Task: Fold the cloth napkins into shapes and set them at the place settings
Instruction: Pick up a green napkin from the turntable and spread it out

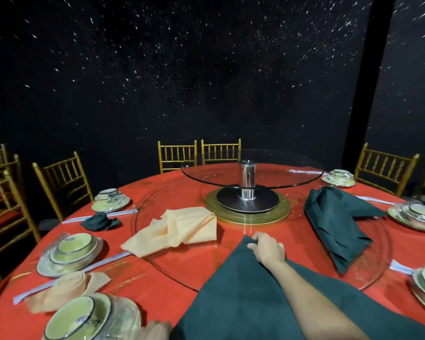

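1. Head view: three green napkins: front napkin (231, 295), far corner pinched by right hand (268, 250) fingers; right napkin (334, 224); rolled napkin (100, 221).
2. Two peach: peach napkin (182, 229), peach roll (66, 288).
3. Six settings on table (157, 288).
4. Left hand (155, 330) blurred; fingers' state unclear.

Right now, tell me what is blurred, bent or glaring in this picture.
Head view: the left hand at the bottom edge is smeared by motion; the right hand on the dark green napkin is sharp; the left chair leans outward from lens distortion; the glass turntable shows faint glints, no harsh glare.
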Tool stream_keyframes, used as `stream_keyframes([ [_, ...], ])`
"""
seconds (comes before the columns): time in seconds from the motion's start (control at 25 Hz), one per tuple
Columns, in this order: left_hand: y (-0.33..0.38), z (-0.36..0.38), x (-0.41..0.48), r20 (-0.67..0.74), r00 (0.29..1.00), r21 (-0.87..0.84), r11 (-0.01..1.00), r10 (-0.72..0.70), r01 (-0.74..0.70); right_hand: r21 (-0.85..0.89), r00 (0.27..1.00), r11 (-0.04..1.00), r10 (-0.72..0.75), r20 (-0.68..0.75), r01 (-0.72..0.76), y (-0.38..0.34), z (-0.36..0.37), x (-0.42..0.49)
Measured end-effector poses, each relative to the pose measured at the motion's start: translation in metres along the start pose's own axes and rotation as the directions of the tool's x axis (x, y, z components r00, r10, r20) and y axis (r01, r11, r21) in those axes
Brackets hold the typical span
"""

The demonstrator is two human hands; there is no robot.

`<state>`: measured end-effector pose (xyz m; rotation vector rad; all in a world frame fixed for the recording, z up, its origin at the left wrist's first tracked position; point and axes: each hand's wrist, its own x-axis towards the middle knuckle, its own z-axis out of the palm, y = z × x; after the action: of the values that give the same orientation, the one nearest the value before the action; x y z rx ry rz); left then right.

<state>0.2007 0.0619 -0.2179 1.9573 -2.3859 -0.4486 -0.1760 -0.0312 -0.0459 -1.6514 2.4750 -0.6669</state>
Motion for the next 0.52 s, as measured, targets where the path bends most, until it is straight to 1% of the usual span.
stream_keyframes([
  [0.04,-0.006,-0.005,0.006,0.033,0.999,-0.01,1.0,0.016,-0.016,-0.028,1.0,1.0,-0.004,0.004,0.004,0.001,0.005,0.001],
  [0.08,0.018,-0.009,-0.001,-0.031,0.999,0.022,0.999,0.037,-0.037,-0.062,1.0,0.998,0.001,-0.003,-0.001,0.002,0.009,0.001],
  [0.12,0.028,-0.015,-0.013,-0.086,0.991,0.026,0.995,0.1,-0.098,-0.094,1.0,0.996,0.012,-0.014,-0.014,0.004,0.01,0.002],
  [0.16,0.05,-0.013,-0.026,-0.117,0.99,0.068,0.995,0.084,-0.076,-0.119,0.999,0.993,0.025,-0.024,-0.027,0.005,0.011,0.003],
  [0.2,0.047,-0.014,-0.029,-0.153,0.984,0.121,0.99,0.087,-0.069,-0.142,0.999,0.989,0.027,-0.027,-0.03,0.006,0.011,0.004],
  [0.24,0.069,-0.045,-0.021,-0.139,0.988,0.11,0.992,0.071,-0.055,-0.158,0.999,0.987,0.015,-0.029,-0.019,0.007,0.01,0.004],
  [0.28,0.08,-0.067,-0.018,-0.166,0.982,-0.043,0.994,0.088,-0.097,-0.151,0.999,0.989,-0.003,-0.034,-0.002,0.008,0.008,0.001],
  [0.32,0.079,-0.079,-0.022,-0.164,0.986,-0.144,0.989,-0.004,-0.02,-0.112,0.999,0.994,-0.021,-0.044,0.016,0.01,0.004,-0.004],
  [0.36,0.087,-0.093,-0.027,-0.181,0.983,-0.064,0.998,0.016,-0.028,-0.048,0.997,0.998,-0.039,-0.059,0.036,0.013,-0.002,-0.011],
  [0.4,0.101,-0.101,-0.027,-0.25,0.968,-0.077,0.997,-0.016,-0.003,0.027,0.995,0.998,-0.062,-0.081,0.064,0.018,-0.009,-0.022],
  [0.44,0.117,-0.11,-0.024,-0.284,0.959,-0.085,0.996,-0.014,-0.01,0.096,0.99,0.99,-0.093,-0.108,0.103,0.026,-0.017,-0.037],
  [0.48,0.123,-0.112,-0.03,-0.272,0.962,-0.07,0.997,-0.031,0.012,0.149,0.981,0.977,-0.136,-0.138,0.156,0.037,-0.026,-0.053],
  [0.52,0.125,-0.121,-0.032,-0.327,0.944,-0.088,0.996,-0.046,0.018,0.176,0.968,0.96,-0.189,-0.168,0.218,0.051,-0.035,-0.071],
])
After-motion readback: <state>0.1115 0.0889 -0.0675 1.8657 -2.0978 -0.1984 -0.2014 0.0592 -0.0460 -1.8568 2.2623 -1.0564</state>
